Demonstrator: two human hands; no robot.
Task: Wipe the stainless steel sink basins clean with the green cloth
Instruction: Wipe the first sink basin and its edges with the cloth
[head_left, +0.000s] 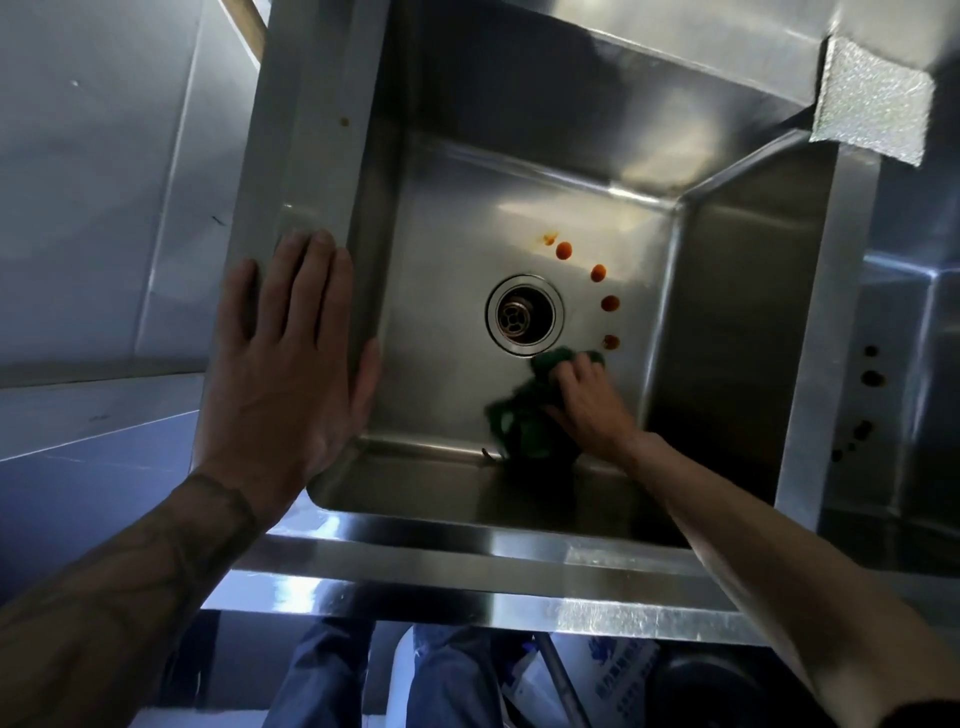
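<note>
Wiping the floor of the left basin (447, 208) was the step in hand, as I judged it: my right hand (589, 400) gripped the bunched green cloth (524, 421), pressed to the steel just below the drain (524, 314), while my left hand (291, 358) lay flat and open on the rim. An arc of orange spots (597, 273) ran right of the drain, the nearest just beside the cloth, so the next move called for a sweep up along that arc. The cloth was blurred and its lower part sank into shadow; the second basin (924, 312) was cut off at the right edge, and dark marks (871, 376) on the divider were too small to identify
</note>
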